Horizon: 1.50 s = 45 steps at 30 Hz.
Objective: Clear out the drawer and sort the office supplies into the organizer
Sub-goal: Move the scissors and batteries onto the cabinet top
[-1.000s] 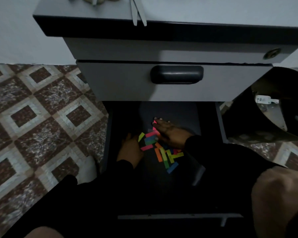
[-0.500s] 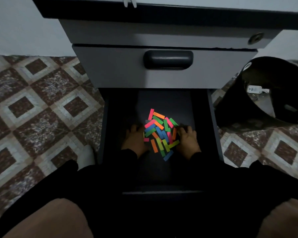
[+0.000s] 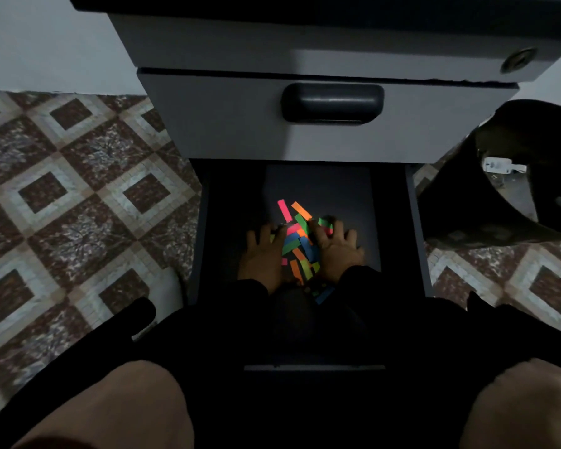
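Observation:
The bottom drawer (image 3: 412,228) of a grey cabinet is pulled out toward me, and its floor is dark. A loose heap of several neon sticky flags (image 3: 300,244) in pink, orange, green, blue and yellow lies in its middle. My left hand (image 3: 264,254) lies palm down against the heap's left side, fingers spread. My right hand (image 3: 337,247) lies palm down on the heap's right side and covers some flags. Both hands press flat and neither one grips a flag. The organizer is not in view.
A shut grey drawer with a dark handle (image 3: 332,103) overhangs the far end of the open drawer. A black bin (image 3: 486,202) with scraps inside stands on the patterned tile floor at the right. My knees fill the bottom corners of the view.
Both hands have closed in on the flags from either side, pushing the scattered strips into a tighter heap. My right hand slid from the top of the pile to its right side.

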Each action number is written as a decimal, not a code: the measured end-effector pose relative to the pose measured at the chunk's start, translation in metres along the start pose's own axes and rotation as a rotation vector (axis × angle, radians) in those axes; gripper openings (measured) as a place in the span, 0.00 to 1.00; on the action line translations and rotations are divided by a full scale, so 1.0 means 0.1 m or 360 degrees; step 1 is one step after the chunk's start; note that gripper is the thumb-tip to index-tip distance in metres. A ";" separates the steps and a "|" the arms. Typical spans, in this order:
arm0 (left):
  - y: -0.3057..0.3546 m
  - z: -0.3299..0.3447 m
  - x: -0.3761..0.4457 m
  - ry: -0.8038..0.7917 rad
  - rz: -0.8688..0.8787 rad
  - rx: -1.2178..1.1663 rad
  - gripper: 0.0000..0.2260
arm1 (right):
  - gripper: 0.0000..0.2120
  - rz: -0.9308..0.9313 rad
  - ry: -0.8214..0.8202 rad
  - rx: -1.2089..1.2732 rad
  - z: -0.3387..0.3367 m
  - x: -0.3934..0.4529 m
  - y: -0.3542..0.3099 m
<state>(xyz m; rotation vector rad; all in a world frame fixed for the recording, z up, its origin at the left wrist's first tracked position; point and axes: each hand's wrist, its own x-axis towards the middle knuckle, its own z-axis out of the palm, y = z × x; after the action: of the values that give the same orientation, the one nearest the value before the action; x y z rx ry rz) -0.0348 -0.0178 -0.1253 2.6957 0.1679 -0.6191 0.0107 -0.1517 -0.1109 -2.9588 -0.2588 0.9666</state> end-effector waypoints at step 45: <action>0.10 -0.06 -0.01 0.0090 -0.0350 -0.1524 0.10 | 0.18 0.0083 -0.0068 0.1656 -0.14 0.00 0.22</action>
<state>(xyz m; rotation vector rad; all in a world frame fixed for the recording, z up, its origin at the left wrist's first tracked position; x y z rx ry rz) -0.0314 -0.0246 -0.1165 1.7731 0.6070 -0.3737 0.0220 -0.1732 -0.1009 -1.9919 0.2584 0.8065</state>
